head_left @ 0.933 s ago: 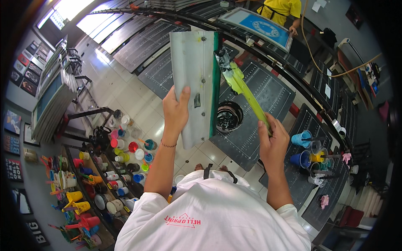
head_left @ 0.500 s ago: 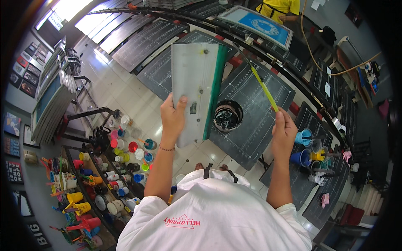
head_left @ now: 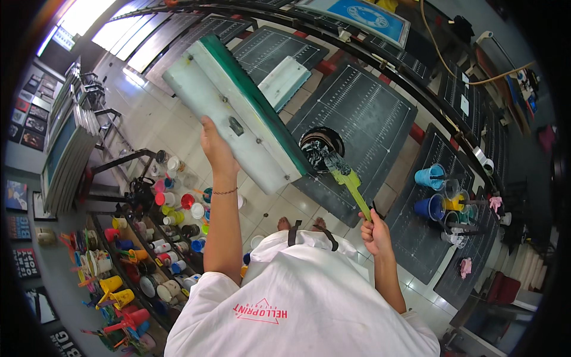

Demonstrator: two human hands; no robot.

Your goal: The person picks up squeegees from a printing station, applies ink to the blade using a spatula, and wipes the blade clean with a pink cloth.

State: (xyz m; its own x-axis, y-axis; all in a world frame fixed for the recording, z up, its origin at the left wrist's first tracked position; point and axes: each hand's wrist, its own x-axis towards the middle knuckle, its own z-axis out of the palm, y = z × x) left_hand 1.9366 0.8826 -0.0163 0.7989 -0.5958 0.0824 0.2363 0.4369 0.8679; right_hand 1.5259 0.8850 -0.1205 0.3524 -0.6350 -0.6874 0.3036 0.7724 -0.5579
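My left hand [head_left: 219, 152] grips a wide squeegee [head_left: 205, 83] with a grey-white body and a green blade. It is held tilted, its lower right end close to a tub of dark ink [head_left: 340, 140]. The tub stands on a black gridded board [head_left: 375, 113]. My right hand [head_left: 375, 235] is closed round the handle of a yellow-green spatula [head_left: 352, 188]. Dark ink coats the spatula's far end, which is over the near side of the tub beside the squeegee's blade end. Whether the spatula touches the blade, I cannot tell.
Beyond my squeegee lies a second white squeegee [head_left: 284, 82]. Ink pots, among them a blue tub [head_left: 429, 207], stand on a board at right. Shelves of paint containers [head_left: 169, 290] fill the lower left. A framed blue screen [head_left: 363, 21] rests at the back.
The squeegee has gone from nearly upright to tilted, its top swinging left. The spatula has come down and toward me, and its far end now carries dark ink.
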